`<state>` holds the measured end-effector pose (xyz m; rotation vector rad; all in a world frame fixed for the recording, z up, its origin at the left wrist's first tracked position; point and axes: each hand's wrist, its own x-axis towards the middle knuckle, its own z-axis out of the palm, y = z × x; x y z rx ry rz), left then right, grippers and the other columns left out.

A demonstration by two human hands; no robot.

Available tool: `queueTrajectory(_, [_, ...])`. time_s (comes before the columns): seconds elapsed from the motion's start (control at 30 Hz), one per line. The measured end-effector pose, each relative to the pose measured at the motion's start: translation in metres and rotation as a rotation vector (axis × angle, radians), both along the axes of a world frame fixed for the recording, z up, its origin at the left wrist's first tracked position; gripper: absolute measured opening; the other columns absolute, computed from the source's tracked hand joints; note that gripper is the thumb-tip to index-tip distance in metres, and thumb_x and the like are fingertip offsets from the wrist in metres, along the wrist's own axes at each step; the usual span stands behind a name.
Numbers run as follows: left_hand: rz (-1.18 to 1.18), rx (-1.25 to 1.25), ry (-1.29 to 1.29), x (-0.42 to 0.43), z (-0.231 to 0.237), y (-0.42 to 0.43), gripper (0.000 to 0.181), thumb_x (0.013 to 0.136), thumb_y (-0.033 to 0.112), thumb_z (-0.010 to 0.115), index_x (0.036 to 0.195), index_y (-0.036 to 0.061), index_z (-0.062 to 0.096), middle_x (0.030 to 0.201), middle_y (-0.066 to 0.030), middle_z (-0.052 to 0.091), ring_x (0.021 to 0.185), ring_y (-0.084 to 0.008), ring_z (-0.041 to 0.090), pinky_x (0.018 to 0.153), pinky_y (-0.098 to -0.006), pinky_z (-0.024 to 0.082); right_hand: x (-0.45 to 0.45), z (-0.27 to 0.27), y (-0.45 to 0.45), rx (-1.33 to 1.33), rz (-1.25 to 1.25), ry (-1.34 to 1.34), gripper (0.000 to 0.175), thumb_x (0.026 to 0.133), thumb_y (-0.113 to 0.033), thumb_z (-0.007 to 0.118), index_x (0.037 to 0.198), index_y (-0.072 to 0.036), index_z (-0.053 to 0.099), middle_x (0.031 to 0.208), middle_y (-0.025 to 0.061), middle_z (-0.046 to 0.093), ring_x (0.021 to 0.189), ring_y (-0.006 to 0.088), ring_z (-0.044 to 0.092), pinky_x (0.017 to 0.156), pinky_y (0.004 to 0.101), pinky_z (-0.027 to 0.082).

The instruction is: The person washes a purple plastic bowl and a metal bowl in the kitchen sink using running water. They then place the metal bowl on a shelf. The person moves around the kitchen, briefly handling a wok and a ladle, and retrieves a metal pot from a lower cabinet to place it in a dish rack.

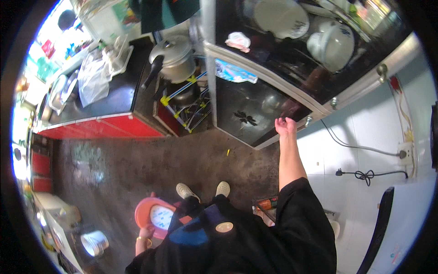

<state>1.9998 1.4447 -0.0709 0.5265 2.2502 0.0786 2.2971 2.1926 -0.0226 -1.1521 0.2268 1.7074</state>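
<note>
Low on my left side, my left hand grips the rim of a pink-orange plastic basin. Inside the basin shows a white surface with blue marks; what it belongs to is unclear. My right hand reaches forward to the lower glass door of a metal-framed cabinet, close to its edge and a small metal knob. Its fingers look curled, but whether they grip the door or only touch it cannot be told. Above, dark glass shows bowls and a large plate.
Left of the cabinet, a lidded metal pressure cooker tops a tube rack. A black counter with red fronts carries plastic bags. A white bucket stands at lower left. Cords hang along the tiled right wall.
</note>
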Motion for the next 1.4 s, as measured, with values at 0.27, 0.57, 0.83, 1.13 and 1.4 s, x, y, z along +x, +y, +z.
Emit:
queueTrajectory(0.27, [0.604, 0.299, -0.096, 0.006, 0.014, -0.022, 0.030, 0.080, 0.015, 0.052, 0.109, 0.0063, 0.055, 0.073, -0.0048, 0.062, 0.053, -0.0105, 0.054, 0.047, -0.0228, 0.044, 0.007, -0.068, -0.092, 0.155, 0.586, -0.461, 0.021, 0.082, -0.026, 0.055, 0.097, -0.012, 0.052, 0.095, 0.0007, 0.058, 0.078, 0.0130, 0.054, 0.063, 0.0254, 0.040])
queueTrajectory(0.57, [0.737, 0.038, -0.192, -0.010, -0.059, -0.152, 0.031, 0.074, 0.022, 0.057, 0.101, 0.0077, 0.060, 0.095, -0.0123, 0.062, 0.091, -0.0241, 0.059, 0.081, -0.0316, 0.045, -0.255, -0.001, -0.289, 0.327, 1.255, -0.194, 0.019, 0.082, -0.013, 0.051, 0.100, -0.007, 0.053, 0.085, 0.0067, 0.061, 0.069, 0.0143, 0.058, 0.055, 0.0258, 0.045])
queueTrajectory(0.83, [0.620, 0.297, 0.156, -0.179, 0.064, -0.095, 0.034, 0.077, 0.023, 0.053, 0.105, 0.0046, 0.057, 0.099, -0.0155, 0.060, 0.094, -0.0260, 0.057, 0.084, -0.0323, 0.044, -0.483, 0.115, -0.400, 1.494, 2.052, -0.648, 0.032, 0.078, -0.018, 0.054, 0.107, -0.004, 0.054, 0.095, 0.0125, 0.061, 0.089, 0.0198, 0.059, 0.079, 0.0302, 0.045])
queueTrajectory(1.13, [0.653, 0.479, 0.190, -0.317, 0.076, -0.050, 0.036, 0.078, 0.021, 0.052, 0.111, 0.0059, 0.053, 0.107, -0.0131, 0.057, 0.100, -0.0246, 0.054, 0.086, -0.0313, 0.042, -0.649, 0.157, -0.415, 1.848, 2.193, -0.686, 0.032, 0.078, -0.017, 0.051, 0.106, -0.003, 0.053, 0.095, 0.0140, 0.061, 0.090, 0.0238, 0.058, 0.080, 0.0321, 0.045])
queueTrajectory(1.4, [1.712, 0.546, 0.156, -0.232, -0.043, -0.165, 0.026, 0.081, 0.017, 0.049, 0.104, 0.0064, 0.056, 0.083, -0.0097, 0.061, 0.071, -0.0181, 0.059, 0.064, -0.0305, 0.049, -0.848, 0.155, -0.524, 2.406, 2.338, -0.277, 0.031, 0.078, -0.017, 0.052, 0.107, -0.006, 0.053, 0.098, 0.0118, 0.058, 0.094, 0.0270, 0.055, 0.082, 0.0346, 0.044])
